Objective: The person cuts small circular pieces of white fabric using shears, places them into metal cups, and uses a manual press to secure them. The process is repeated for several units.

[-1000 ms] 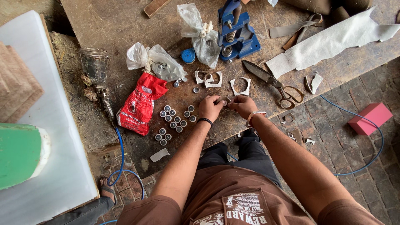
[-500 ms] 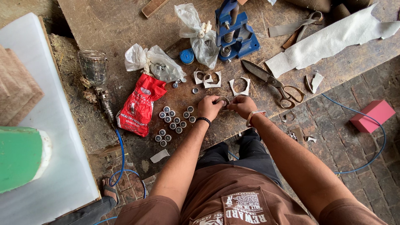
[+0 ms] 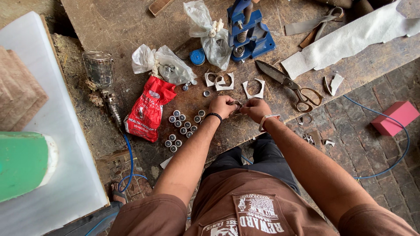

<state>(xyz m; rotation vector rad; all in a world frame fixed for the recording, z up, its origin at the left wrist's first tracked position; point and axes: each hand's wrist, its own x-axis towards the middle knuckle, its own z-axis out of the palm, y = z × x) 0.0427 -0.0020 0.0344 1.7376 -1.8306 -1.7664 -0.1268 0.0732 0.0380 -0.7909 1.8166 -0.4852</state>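
Small piece [image 3: 238, 105] between both hands, near board edge [image 3: 245, 139]

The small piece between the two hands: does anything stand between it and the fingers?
Nothing visible does. The left hand and the right hand meet over the wooden board, fingertips pinching the small piece. The round caps lie to the left, the scissors to the right, both apart.

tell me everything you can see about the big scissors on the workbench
The scissors are large shears with dark, dull metal blades and paler looped handles that look worn. They lie flat and shut on the scratched wooden board, blades pointing up-left toward the blue press, handles down-right near the board's edge. Neither hand touches them; the right hand works just left of the handles. A white strip of sheet material lies just beyond them.
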